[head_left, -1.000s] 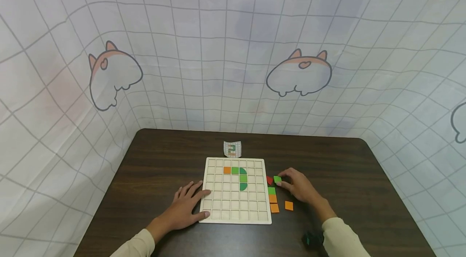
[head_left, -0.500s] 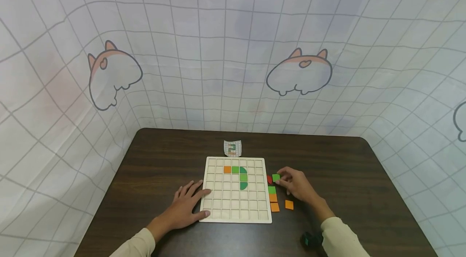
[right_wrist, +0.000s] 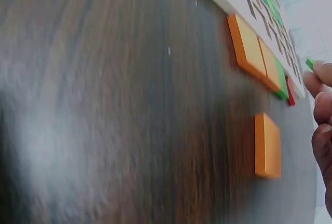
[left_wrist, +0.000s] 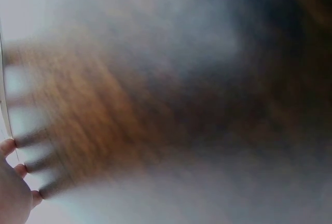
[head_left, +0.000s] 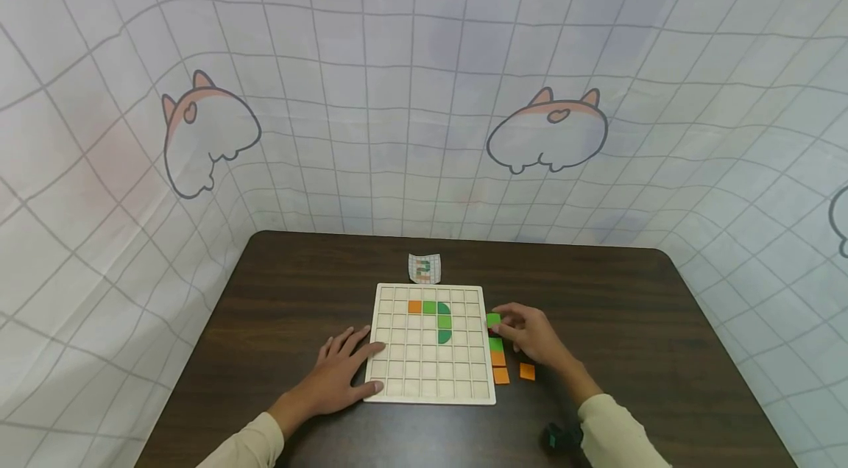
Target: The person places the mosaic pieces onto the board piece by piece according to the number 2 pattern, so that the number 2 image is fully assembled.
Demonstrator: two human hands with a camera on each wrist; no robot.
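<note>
A cream grid board lies on the dark table. My left hand rests at the board's left edge, fingers spread, with thumb and index finger on the rim. By the right edge, my right hand pinches a green square tile between thumb and fingertips. It hovers above a red piece, mostly hidden by the fingers in the head view. In the board's cells lie an orange square, light green squares and dark green rounded pieces, joined in a hooked line.
Along the board's right edge sit another green tile and orange tiles. One loose orange tile lies farther right. A small printed pattern card is behind the board. A black object stands near the right sleeve.
My right hand has moved left with the green tile, closer to the board's right edge and over the red piece. The left hand stays in place.
</note>
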